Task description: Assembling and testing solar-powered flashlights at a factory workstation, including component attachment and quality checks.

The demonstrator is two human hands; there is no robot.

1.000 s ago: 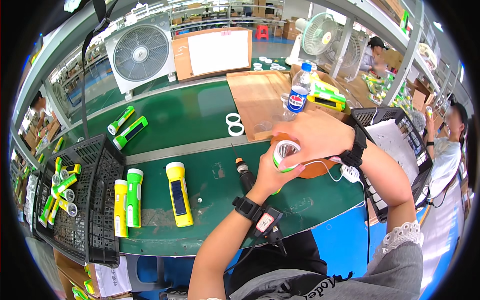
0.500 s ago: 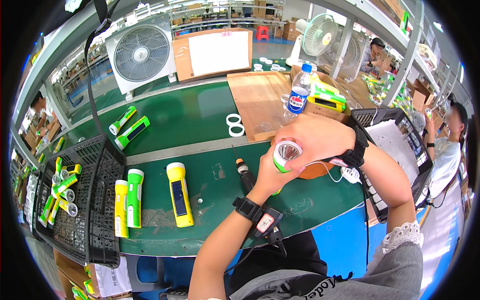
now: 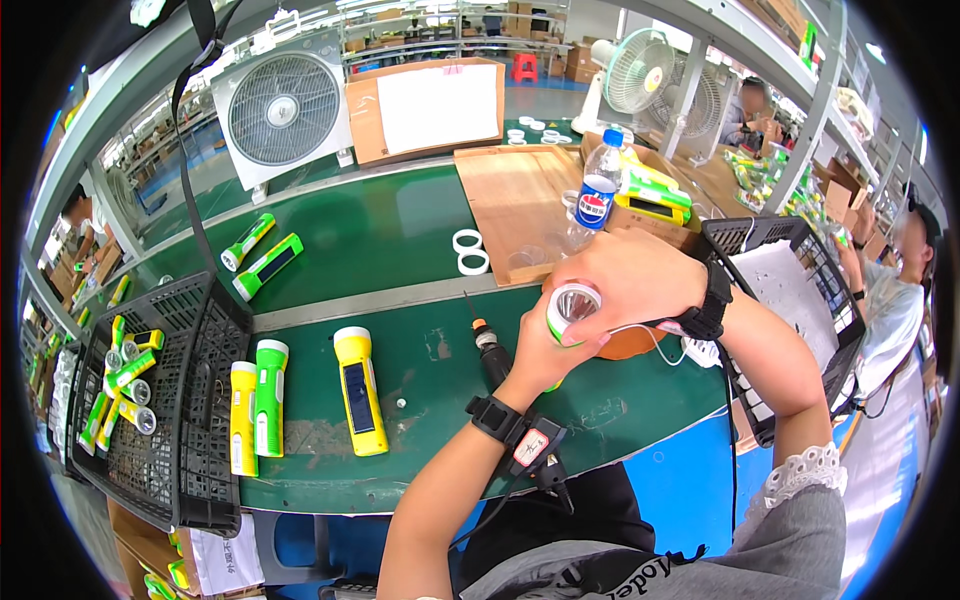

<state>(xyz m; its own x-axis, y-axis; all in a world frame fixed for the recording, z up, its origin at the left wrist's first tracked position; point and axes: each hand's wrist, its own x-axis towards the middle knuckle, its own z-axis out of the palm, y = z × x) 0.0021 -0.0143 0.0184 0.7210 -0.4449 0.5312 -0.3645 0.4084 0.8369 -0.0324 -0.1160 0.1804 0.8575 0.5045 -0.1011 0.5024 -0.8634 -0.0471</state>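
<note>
A green flashlight [image 3: 574,304] with a white head ring and a shiny reflector is held between my two hands, its lens end facing up toward me. My left hand [image 3: 545,350] is wrapped round its body from below. Over the head, my right hand [image 3: 635,285] closes its fingers on the white ring; part of the flashlight is hidden by both hands. A black electric screwdriver [image 3: 490,355] lies on the green table just left of my left hand. Farther left, a yellow flashlight [image 3: 358,390] with a dark solar panel lies by a green one [image 3: 270,398] and another yellow one [image 3: 243,420].
A black basket [image 3: 205,400] with several flashlights stands at the left, another black basket [image 3: 845,310] at the right. Beyond my hands are a soda bottle [image 3: 597,185], white rings [image 3: 473,262] and a wooden board [image 3: 510,200]. Two flashlights [image 3: 268,268] lie at the far left.
My hands stay closed on the flashlight, which has shifted only slightly. At the far right, a co-worker's arms have moved.
</note>
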